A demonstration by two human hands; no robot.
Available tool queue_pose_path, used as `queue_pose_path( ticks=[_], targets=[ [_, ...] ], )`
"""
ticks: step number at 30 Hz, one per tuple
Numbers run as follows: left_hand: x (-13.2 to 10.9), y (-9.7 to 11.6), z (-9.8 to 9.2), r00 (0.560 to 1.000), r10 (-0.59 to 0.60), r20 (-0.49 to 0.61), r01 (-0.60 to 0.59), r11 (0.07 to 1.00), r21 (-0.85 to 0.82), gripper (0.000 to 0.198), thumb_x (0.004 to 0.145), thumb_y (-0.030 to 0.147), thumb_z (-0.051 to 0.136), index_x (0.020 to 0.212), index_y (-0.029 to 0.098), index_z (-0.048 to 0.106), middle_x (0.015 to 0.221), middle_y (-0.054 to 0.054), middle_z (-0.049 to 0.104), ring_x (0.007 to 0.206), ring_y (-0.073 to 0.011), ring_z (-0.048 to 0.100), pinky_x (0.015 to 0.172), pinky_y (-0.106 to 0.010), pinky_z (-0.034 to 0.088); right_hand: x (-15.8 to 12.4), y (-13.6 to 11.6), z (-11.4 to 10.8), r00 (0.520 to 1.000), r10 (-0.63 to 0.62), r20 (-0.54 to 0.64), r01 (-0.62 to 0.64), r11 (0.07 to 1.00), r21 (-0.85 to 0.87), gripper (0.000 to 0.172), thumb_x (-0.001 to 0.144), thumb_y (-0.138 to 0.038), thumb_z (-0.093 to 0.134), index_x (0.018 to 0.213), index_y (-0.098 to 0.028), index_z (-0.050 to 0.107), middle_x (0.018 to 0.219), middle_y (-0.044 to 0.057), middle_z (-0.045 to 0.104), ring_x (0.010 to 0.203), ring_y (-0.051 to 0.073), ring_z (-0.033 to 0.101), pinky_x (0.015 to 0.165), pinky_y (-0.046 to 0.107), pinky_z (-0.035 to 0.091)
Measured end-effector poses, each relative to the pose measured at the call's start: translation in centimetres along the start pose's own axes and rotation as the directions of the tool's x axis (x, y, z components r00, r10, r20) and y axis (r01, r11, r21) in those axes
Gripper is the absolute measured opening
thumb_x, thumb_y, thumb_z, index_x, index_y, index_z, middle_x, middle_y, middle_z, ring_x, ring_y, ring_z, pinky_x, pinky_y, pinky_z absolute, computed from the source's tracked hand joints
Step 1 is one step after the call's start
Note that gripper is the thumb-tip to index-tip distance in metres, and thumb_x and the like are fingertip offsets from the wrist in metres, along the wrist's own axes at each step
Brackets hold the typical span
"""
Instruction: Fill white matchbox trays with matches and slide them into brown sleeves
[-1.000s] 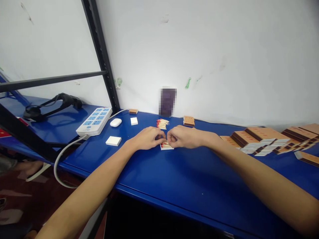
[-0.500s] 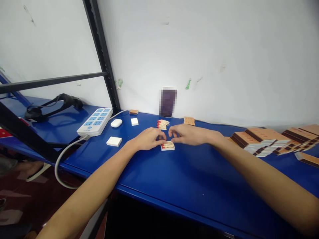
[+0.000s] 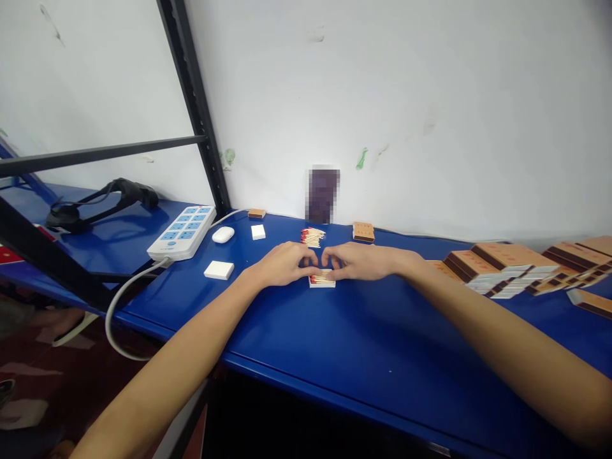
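**Close work with little room for a slip**

The left hand (image 3: 285,264) is loosely curled, its thumb at the near-left end of a small white tray (image 3: 322,285); whether it pinches the tray or only touches it, I cannot tell. The right hand (image 3: 362,261) is half open, a gap showing between thumb and bent forefinger, the thumb over the tray's right part, with nothing visible in its grip. The tray sits on the bench (image 3: 335,344), below and between the two hands, with red-tipped matches (image 3: 321,278) in it. Just beyond the fingertips lies a loose heap of matches (image 3: 313,238).

The likeliest mishap, I judge, is a thumb pressing one end too hard, which could tip the tray or skid it across the glossy bench. A sideways flick of the right thumb could lift sticks over the low rim. Knuckles straying forward might scatter the heap. To the right of the right hand, near its forearm, stand stacked matchboxes (image 3: 509,258); an outward swing of the elbow could topple them.
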State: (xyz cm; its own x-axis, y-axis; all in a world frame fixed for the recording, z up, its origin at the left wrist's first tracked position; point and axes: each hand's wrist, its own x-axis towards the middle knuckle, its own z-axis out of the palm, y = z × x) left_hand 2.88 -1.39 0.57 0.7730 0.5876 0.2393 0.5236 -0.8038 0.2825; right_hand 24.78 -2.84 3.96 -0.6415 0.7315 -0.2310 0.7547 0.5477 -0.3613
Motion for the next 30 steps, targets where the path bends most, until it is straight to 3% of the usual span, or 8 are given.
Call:
queue_pose_path(
  ticks=[3, 6, 10, 16, 23, 30],
  targets=[
    [-0.1, -0.3, 0.2, 0.993, -0.06, -0.105, 0.068, 0.995, 0.072, 0.035, 0.097, 0.042, 0.04, 0.095, 0.019, 0.067, 0.091, -0.004, 0.061, 0.082, -0.0167, 0.057, 0.071, -0.028, 0.041, 0.1, 0.0, 0.0, 0.999, -0.014, -0.042, 0.014, 1.0, 0.003, 0.031, 0.088, -0.045, 0.05, 0.104, -0.021, 0.059, 0.087, 0.004, 0.066, 0.069, 0.016, 0.057, 0.061, 0.026, 0.038],
    [-0.2, -1.0, 0.4, 0.965, -0.176, -0.195, 0.206, 0.968, 0.146, 0.034, 0.099, 0.033, 0.032, 0.109, 0.02, 0.062, 0.1, -0.006, 0.056, 0.087, -0.019, 0.057, 0.075, -0.03, 0.044, 1.0, 0.4, 0.7, 0.98, 0.031, -0.197, -0.043, 0.997, -0.06, 0.026, 0.09, -0.034, 0.047, 0.106, -0.018, 0.058, 0.088, 0.007, 0.067, 0.072, 0.018, 0.058, 0.063, 0.027, 0.039],
    [-0.3, -1.7, 0.7, 0.951, -0.278, -0.134, 0.302, 0.927, 0.224, 0.034, 0.096, 0.025, 0.036, 0.126, 0.024, 0.053, 0.106, -0.007, 0.052, 0.091, -0.0209, 0.058, 0.076, -0.032, 0.046, 2.5, 1.1, 2.4, 0.925, 0.072, -0.373, -0.139, 0.978, -0.156, 0.034, 0.092, -0.024, 0.042, 0.123, -0.016, 0.053, 0.101, 0.012, 0.068, 0.087, 0.022, 0.062, 0.072, 0.029, 0.04],
    [-0.1, -2.1, 1.1, 0.948, -0.305, -0.092, 0.318, 0.917, 0.241, 0.038, 0.096, 0.028, 0.035, 0.131, 0.025, 0.05, 0.103, -0.008, 0.052, 0.091, -0.0241, 0.059, 0.076, -0.035, 0.048, 3.6, 1.5, 3.8, 0.911, 0.067, -0.407, -0.159, 0.968, -0.196, 0.039, 0.096, -0.025, 0.038, 0.132, -0.018, 0.052, 0.112, 0.014, 0.066, 0.099, 0.024, 0.061, 0.082, 0.03, 0.041],
    [-0.1, -2.7, 1.4, 0.953, -0.294, -0.068, 0.302, 0.919, 0.255, 0.041, 0.095, 0.026, 0.033, 0.133, 0.026, 0.049, 0.107, -0.008, 0.051, 0.092, -0.0238, 0.06, 0.08, -0.036, 0.047, 3.8, 1.4, 4.5, 0.893, 0.112, -0.436, -0.225, 0.95, -0.217, 0.044, 0.097, -0.026, 0.034, 0.138, -0.021, 0.048, 0.115, 0.014, 0.064, 0.101, 0.026, 0.061, 0.078, 0.031, 0.041],
    [-0.1, -2.8, 1.4, 0.954, -0.291, -0.072, 0.3, 0.929, 0.217, 0.038, 0.095, 0.026, 0.034, 0.13, 0.025, 0.048, 0.107, -0.007, 0.052, 0.091, -0.0228, 0.06, 0.08, -0.035, 0.047, 3.6, 1.5, 4.9, 0.871, 0.076, -0.485, -0.182, 0.968, -0.174, 0.04, 0.095, -0.024, 0.036, 0.13, -0.02, 0.055, 0.112, 0.011, 0.066, 0.102, 0.024, 0.06, 0.081, 0.032, 0.04]
  ],
)
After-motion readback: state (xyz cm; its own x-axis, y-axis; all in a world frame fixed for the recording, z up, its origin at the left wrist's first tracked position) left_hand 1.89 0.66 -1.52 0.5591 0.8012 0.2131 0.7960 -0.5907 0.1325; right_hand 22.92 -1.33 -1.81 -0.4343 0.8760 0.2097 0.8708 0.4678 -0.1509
